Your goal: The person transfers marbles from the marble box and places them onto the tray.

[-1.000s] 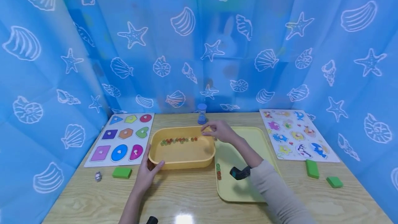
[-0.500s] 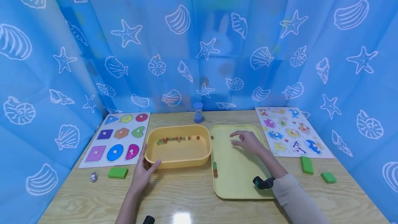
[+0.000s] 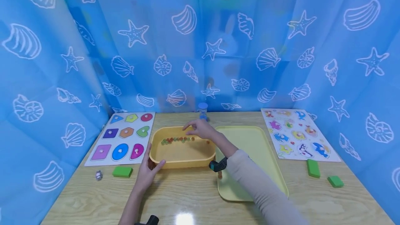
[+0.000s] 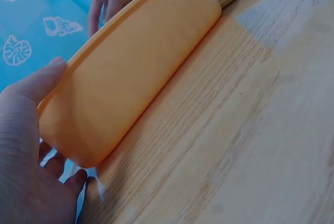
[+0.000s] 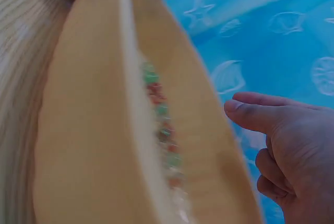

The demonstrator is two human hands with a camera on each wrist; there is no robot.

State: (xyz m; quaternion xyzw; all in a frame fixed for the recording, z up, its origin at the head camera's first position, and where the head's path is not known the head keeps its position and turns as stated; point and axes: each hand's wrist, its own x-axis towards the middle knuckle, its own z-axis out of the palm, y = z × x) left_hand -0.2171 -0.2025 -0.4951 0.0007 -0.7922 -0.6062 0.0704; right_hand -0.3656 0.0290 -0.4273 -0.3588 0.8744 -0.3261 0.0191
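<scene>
My left hand (image 3: 146, 176) holds the left end of a yellow-orange oval basin (image 3: 184, 165), thumb over the front rim and fingers round the end wall. In the left wrist view the thumb (image 4: 47, 78) lies along the rim. Inside the basin, small translucent red and green beads (image 3: 170, 140) lie in a row near the back wall; one bead (image 3: 207, 142) sits apart at the right. Over the basin's back right rim hovers my right hand (image 3: 201, 129), thumb and index finger extended with a gap between their tips and nothing visible held. Its other fingers curl (image 5: 271, 174).
A pale yellow tray (image 3: 240, 183) stands right of the basin, partly under my right forearm, with a few beads (image 3: 220, 175) at its left edge. Puzzle boards (image 3: 93, 160) (image 3: 300, 138) flank both. Green blocks (image 3: 122, 172), a small figure (image 3: 98, 175) and an hourglass (image 3: 203, 108) stand around.
My right hand went from over the basin's right end to over the tray, then back left above the basin. A loose bead inside rolled right. My left hand stayed on the basin.
</scene>
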